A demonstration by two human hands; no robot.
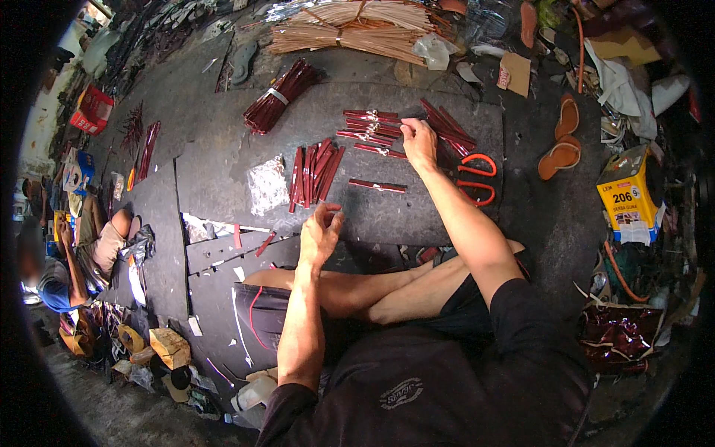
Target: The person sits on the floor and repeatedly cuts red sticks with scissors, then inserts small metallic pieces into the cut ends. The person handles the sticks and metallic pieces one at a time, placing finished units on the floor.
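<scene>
My right hand (419, 143) reaches forward, its fingertips pinched at the right ends of several glossy dark red straps (372, 127) with small silver buckles. One more buckled strap (377, 186) lies alone, nearer to me. My left hand (320, 237) is curled, with fingers bent together, just by the near end of a loose pile of plain dark red straps (316, 171). Whether anything is in that hand is hidden. A clear bag of small silvery pieces (267, 185) lies left of this pile. Orange-handled scissors (477, 192) rest beside my right forearm, their blades not visible.
Beyond lie a tied bundle of dark red straps (281, 97) and more loose straps (448, 127). Long pale strips (350, 33) are stacked at the back. Brown sandals (562, 141) and a yellow box (629, 195) stand right. Another person (89, 242) sits at the far left.
</scene>
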